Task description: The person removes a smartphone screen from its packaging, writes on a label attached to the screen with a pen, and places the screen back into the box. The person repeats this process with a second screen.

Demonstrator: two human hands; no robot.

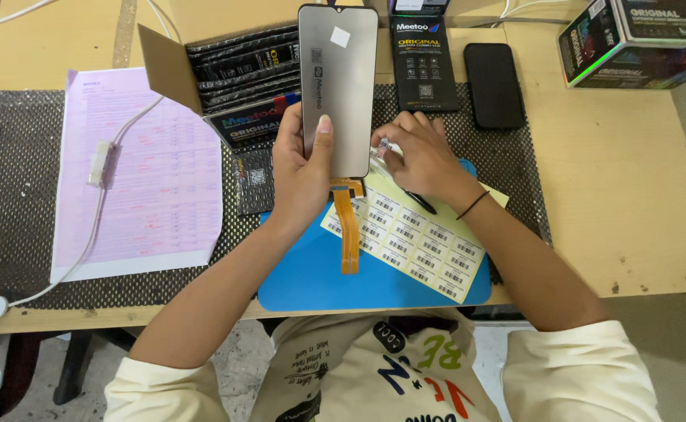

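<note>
One phone screen (338,86) with one orange ribbon cable (348,230) is being held upright above one blue mat (312,277) by the left hand (300,168), its fingers wrapped around the lower edge and the thumb pressed flat on the back. One label sheet (417,242) is being touched by the right hand (421,152), its fingers curled loosely downward at the sheet's top edge. One pink form (136,172), one black phone (494,84) and one open box (230,74) of black sleeves are being left on the table (616,195).

Your grey phone screen panel (337,86) stands upright — orange flex cable (348,227) dangling over the barcode label sheet (417,242).
</note>
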